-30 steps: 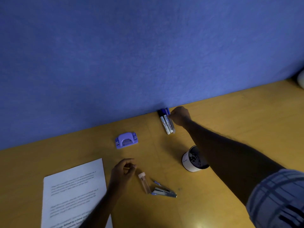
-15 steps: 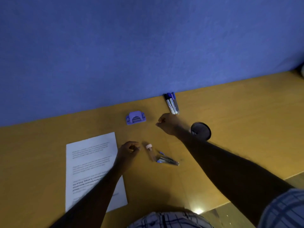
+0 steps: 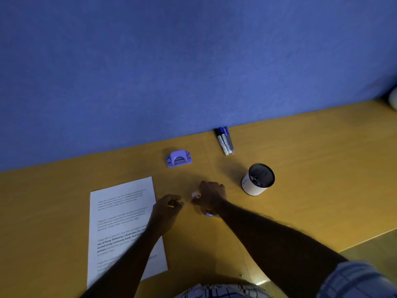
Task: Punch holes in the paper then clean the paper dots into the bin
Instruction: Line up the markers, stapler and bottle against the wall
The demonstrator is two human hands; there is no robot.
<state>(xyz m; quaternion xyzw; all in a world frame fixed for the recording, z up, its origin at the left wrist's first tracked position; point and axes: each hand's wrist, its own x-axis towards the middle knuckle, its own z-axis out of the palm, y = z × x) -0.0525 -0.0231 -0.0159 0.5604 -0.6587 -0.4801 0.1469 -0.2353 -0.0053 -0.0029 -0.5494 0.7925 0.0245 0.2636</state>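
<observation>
A printed white paper sheet point(image 3: 120, 220) lies flat on the yellow desk point(image 3: 311, 168), left of centre. The purple hole punch point(image 3: 178, 158) stands beyond it, near the blue partition. A white bin cup with a dark mesh inside point(image 3: 256, 181) stands upright to the right. My right hand point(image 3: 211, 197) lies over a small clear tube, fingers curled round it; only its pale cap point(image 3: 195, 194) sticks out. My left hand point(image 3: 168, 206) hovers just left of it at the paper's right edge, fingers loosely curled, holding nothing. No paper dots are visible.
Three markers point(image 3: 225, 141) lie side by side against the blue partition point(image 3: 193, 61). A blue and metal stapler point(image 3: 208, 214) peeks out under my right wrist. The desk's front edge runs at lower right, and a white object sits at the far right edge.
My right hand has drawn back from the markers at the partition to the small tube and closed over it. My left hand has stayed beside the paper's edge.
</observation>
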